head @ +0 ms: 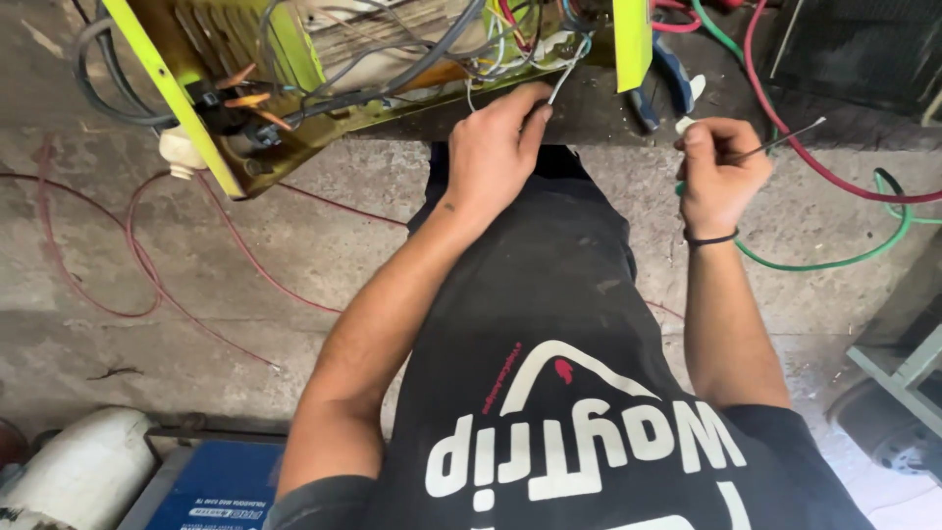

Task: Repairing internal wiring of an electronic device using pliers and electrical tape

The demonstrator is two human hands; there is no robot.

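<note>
your left hand [496, 147] pinches a white wire [567, 71] between thumb and forefinger, just below the open yellow-green chassis [186, 98]. the wire's long axis climbs from the fingertips up and to the right, into the tangle of leads at the chassis's lower edge. your right hand [719, 172], off to the right of the chassis and farther from it, is closed on a thin grey wire [785, 140] pointing right and slightly up. blue-handled pliers [667, 83] lie between the hands, nearer the right.
</note>
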